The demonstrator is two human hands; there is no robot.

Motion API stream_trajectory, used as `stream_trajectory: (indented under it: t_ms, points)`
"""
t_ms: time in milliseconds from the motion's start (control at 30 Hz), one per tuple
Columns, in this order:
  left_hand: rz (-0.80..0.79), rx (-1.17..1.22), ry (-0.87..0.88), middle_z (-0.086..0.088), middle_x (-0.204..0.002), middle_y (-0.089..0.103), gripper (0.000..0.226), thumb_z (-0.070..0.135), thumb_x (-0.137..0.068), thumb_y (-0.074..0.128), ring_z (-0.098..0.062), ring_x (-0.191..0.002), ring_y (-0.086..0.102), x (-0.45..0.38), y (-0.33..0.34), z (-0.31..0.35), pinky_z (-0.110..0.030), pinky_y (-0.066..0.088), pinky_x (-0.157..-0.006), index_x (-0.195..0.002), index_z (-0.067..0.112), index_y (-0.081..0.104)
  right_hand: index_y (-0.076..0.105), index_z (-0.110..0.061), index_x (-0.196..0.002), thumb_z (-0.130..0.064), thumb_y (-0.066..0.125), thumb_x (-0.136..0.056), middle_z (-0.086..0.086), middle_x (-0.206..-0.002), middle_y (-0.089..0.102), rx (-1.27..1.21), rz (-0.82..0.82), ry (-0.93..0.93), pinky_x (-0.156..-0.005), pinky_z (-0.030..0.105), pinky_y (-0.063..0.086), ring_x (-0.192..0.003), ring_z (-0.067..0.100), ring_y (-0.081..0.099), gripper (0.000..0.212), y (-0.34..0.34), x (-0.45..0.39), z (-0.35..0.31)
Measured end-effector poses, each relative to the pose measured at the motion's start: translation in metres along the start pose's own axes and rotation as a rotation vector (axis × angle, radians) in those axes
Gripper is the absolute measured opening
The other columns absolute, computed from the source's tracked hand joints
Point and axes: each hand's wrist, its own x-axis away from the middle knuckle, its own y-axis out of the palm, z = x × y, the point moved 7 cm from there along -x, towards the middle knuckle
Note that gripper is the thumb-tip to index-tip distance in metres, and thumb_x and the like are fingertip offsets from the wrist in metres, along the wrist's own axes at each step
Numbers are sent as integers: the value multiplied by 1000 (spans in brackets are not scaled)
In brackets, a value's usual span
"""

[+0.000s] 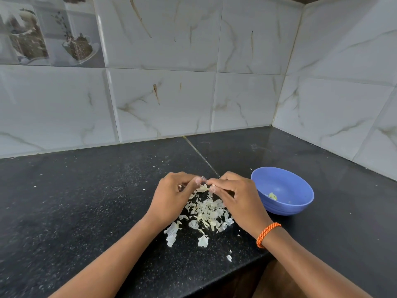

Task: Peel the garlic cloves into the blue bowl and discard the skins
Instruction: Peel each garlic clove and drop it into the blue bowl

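Note:
My left hand point(171, 195) and my right hand point(238, 196) meet fingertip to fingertip above the counter, both pinching a small garlic clove point(204, 180) that is mostly hidden between the fingers. Under and in front of the hands lies a pile of pale garlic skins point(206, 214). The blue bowl point(300, 208) stands just right of my right hand, with a peeled garlic clove point(273, 196) at its bottom.
The black granite counter point(86, 201) runs into a tiled corner at the back right. Its front edge cuts diagonally near my right forearm. Loose skin flakes point(229, 257) lie near that edge. An orange cord bracelet point(267, 234) circles my right wrist.

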Motion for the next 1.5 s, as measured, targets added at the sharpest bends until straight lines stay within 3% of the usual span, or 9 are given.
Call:
stream_trajectory:
  t_ms: [100,267,433,600,700,867,1067,1367,1500]
  points:
    - [-46,-59,12,24,-123,66,42,29,-107,65,-3,-118,59,3,8,2,-22,48,-98,-146,44,62,79,-16,-114,-15,67,-103,-7,-94,57,118,-41,-144,-66,29,48,-82,13,58,16,9,1,-5]
    - [1,-69,27,27,-105,76,16,29,-101,74,-1,-112,59,0,7,5,-27,46,-93,-109,40,82,83,-19,-108,-4,75,-95,-8,-93,68,53,125,-123,-67,27,54,-82,9,66,21,3,1,-4]
    - [-11,54,4,22,-92,79,11,38,-91,85,-2,-102,65,1,8,9,-22,44,-83,-102,39,83,81,-17,-94,-6,79,-92,-11,-86,78,-150,199,38,-69,34,64,-81,11,76,12,4,3,5]
    - [68,-1,12,20,-83,78,4,36,-89,86,-8,-90,68,1,3,9,-25,50,-77,-92,37,83,78,-9,-97,-4,74,-97,3,-86,80,-460,185,182,-73,40,67,-83,21,80,7,12,6,9]
    - [71,7,-3,20,-81,78,4,34,-90,86,-7,-82,69,1,3,8,-27,52,-76,-88,36,84,75,-9,-101,-5,69,-101,4,-88,80,-463,157,181,-71,37,66,-86,22,79,8,15,7,10]
    - [92,34,-33,17,-81,78,10,32,-87,90,-11,-77,73,1,2,3,-45,60,-73,-82,35,83,77,-9,-105,-3,71,-99,4,-90,80,-503,102,203,-73,34,65,-88,21,79,10,18,5,10]
    - [107,-45,-11,18,-81,74,18,26,-82,93,-10,-74,70,0,-1,4,-44,61,-68,-78,36,78,80,-8,-99,-2,76,-95,6,-85,80,-515,44,241,-73,32,65,-80,23,79,8,21,2,11]
    - [121,-129,-7,19,-78,71,23,40,-77,96,-10,-71,65,-1,-6,2,-40,57,-63,-72,38,73,86,-16,-98,-9,81,-92,-14,-79,78,-200,-10,134,-70,16,56,-75,5,75,10,17,-10,2]
    - [115,-226,-54,22,-80,71,21,47,-77,94,-5,-74,63,-4,-11,-5,-27,49,-60,-77,40,74,86,-21,-96,-11,79,-94,-13,-84,78,4,-29,66,-72,17,55,-81,6,72,12,22,-20,-3]
